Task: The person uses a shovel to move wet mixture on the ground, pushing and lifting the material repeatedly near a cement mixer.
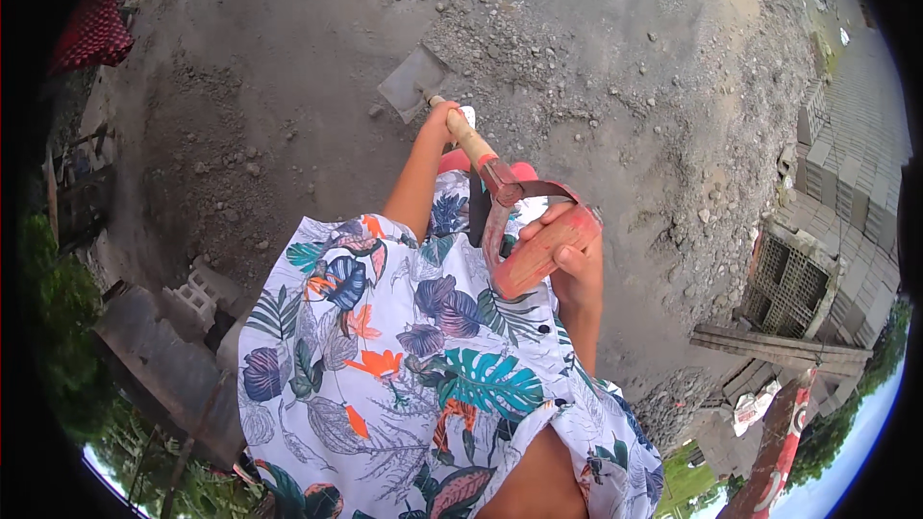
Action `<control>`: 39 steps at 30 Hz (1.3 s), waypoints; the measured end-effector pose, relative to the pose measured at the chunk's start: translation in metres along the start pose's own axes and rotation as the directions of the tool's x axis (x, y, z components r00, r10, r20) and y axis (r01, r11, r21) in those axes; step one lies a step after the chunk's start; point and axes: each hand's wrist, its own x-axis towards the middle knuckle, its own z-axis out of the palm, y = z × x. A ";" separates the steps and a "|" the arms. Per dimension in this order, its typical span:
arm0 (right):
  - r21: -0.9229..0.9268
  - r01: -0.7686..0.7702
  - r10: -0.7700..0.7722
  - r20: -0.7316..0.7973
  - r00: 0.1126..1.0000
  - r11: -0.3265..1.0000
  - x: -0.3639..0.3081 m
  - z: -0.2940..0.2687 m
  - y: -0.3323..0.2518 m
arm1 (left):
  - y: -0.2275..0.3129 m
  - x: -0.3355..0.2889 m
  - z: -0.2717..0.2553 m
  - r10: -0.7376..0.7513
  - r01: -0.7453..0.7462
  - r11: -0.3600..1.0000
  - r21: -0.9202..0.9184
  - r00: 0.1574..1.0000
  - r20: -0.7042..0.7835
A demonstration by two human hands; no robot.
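"Shovel (pixel 474 146) is right in front of you, slanting from your body up and left toward the ground ahead. How do your hands sit on it?"

"Your left hand (pixel 443 119) is wrapped round the pale wooden shaft (pixel 473 142), low down, near the blade (pixel 411 83). It looks closed, though its separate fingers are too small to make out."

"And your right hand (pixel 569 248)?"

"That one is curled over the red wooden grip (pixel 548 252) at the near end, fingers over the far side and your thumb (pixel 572 258) bent across the near side. You have no open gap there; the bar fills your hand."

"Is your blade on the ground?"

"It shows flat and grey against the gravelly ground (pixel 317 67), but whether it touches, you can't tell from this view. Loose stones (pixel 514 58) lie just to its right."

"What else is round you?"

"Your flowered shirt (pixel 394 327) spreads below the shovel. Well off to your right are grey blocks (pixel 851 173) in stacks, with a lattice panel (pixel 786 284) beside them; a red patterned cloth (pixel 94 37) shows at far upper left."
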 end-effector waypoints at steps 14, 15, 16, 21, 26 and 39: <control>0.264 -0.347 0.411 -0.249 0.877 0.900 0.253 -0.120 -0.024 | 0.031 0.058 0.210 0.197 -0.176 0.887 0.426 0.980 -0.003; 0.327 -0.373 0.459 -0.247 0.853 0.869 0.263 -0.132 -0.029 | 0.024 0.052 0.216 0.239 -0.235 0.790 0.566 0.969 0.067; 0.292 -0.488 0.545 -0.159 0.823 0.822 0.254 -0.137 -0.029 | 0.011 0.044 0.206 0.235 -0.221 0.797 0.562 0.971 0.048; 0.217 -0.626 0.661 -0.174 0.730 0.749 0.261 -0.160 -0.053 | -0.021 -0.017 0.226 0.040 -0.041 0.955 0.293 0.999 0.009; 0.015 -0.730 0.730 -0.016 0.683 0.683 0.258 -0.150 -0.052 | -0.039 -0.081 0.219 0.269 -0.277 0.958 -0.071 0.957 -0.105; -0.352 -0.745 0.760 -0.125 0.638 0.567 0.243 -0.188 -0.025 | -0.122 -0.060 0.209 0.899 -0.735 0.387 0.557 0.166 -0.406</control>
